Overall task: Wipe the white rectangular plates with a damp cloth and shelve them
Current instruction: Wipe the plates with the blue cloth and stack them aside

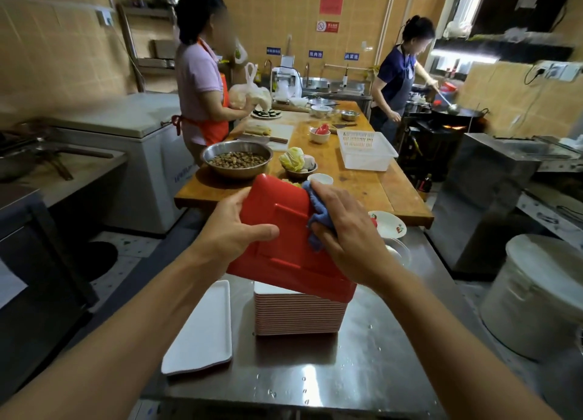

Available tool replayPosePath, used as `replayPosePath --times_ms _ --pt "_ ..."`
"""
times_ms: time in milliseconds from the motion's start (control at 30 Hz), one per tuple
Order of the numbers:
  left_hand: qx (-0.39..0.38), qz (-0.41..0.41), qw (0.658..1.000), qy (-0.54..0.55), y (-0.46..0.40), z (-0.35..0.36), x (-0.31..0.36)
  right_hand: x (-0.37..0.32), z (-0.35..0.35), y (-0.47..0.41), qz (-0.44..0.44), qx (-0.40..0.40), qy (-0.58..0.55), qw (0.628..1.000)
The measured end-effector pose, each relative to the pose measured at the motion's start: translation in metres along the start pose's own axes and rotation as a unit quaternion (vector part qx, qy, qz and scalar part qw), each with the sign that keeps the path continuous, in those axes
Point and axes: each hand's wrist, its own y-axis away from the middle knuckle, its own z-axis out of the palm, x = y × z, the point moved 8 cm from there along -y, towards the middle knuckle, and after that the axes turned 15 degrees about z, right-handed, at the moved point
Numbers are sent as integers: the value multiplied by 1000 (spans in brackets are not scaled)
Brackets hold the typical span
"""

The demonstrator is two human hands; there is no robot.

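A single white plate [202, 328] lay at the steel counter's [362, 366] left edge. The left hand [235, 227] grasped a tilted plate's red underside [284, 239] above the stack of plates [298, 314], while the right hand [344, 230] clutched a blue cloth [318, 209] against it.

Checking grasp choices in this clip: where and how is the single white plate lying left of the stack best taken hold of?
Probably by its near short edge, coming from the person's side. The white plate lies flat on the steel counter, that end near the counter's front edge, while the stack crowds its far right side.
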Motion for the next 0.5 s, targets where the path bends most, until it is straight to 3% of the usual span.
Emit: replayPosePath --times_ms 233,500 --pt "50 -48 995 66 13 -19 -15 51 -3 11 91 -16 -105 990" --pt "154 -146 964 159 17 -20 -43 48 11 42 52 0 -81 995"
